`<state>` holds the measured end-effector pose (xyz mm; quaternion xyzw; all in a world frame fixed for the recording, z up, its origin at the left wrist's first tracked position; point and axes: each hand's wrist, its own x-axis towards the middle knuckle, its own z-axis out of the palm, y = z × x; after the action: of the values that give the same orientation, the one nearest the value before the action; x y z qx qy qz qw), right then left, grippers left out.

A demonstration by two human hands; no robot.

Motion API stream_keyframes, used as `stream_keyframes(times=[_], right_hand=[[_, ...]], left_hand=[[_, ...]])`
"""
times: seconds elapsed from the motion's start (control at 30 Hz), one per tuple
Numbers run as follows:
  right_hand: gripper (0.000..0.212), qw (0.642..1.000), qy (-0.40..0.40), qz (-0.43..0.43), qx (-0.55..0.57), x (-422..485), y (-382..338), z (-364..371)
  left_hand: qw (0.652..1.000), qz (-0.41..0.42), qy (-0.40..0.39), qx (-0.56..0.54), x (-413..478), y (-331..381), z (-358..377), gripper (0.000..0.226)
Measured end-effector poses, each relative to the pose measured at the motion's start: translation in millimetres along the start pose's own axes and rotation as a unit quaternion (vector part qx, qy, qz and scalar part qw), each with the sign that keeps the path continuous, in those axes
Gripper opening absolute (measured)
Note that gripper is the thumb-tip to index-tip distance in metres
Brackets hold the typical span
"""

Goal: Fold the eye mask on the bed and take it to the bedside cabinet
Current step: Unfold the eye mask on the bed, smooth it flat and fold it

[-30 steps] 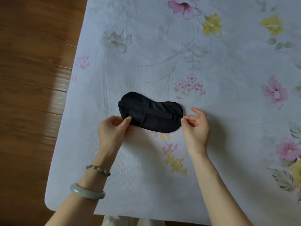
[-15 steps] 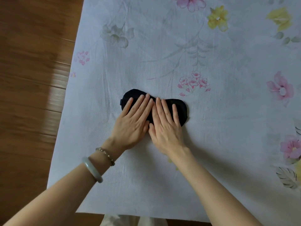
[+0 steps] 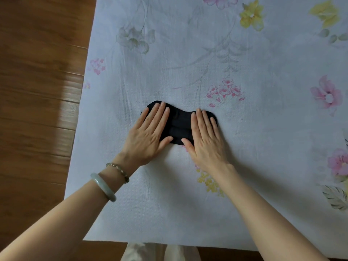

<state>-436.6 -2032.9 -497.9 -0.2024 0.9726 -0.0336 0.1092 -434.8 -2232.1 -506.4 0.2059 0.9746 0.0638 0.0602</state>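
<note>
Two flat hands, left hand [image 3: 148,136] and right hand [image 3: 204,140], press eye mask [image 3: 179,127] onto bed [image 3: 188,213].

The light is soft and a bit dim. A pale bright patch lies on the wooden floor [image 3: 69,102] at the left. The floor looks smeared and blurry. Faint grey shadows sit beside the arms on the flowery bed sheet [image 3: 263,129]. The sheet's edges bend near the corners.
</note>
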Motion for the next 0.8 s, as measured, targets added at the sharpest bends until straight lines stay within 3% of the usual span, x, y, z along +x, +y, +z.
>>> stream_keyframes(times=[0.6, 0.8], right_hand=[[0.070, 1.000, -0.020, 0.007, 0.017, -22.8, 34.9, -2.8], [0.065, 0.987, 0.048, 0.104, 0.117, -43.9, 52.4, -14.7]], left_hand=[[0.998, -0.043, -0.017, 0.031, -19.2, 4.2, -2.6, 0.081], [0.998, 0.065, 0.012, 0.005, 10.7, 60.5, -3.0, 0.079]])
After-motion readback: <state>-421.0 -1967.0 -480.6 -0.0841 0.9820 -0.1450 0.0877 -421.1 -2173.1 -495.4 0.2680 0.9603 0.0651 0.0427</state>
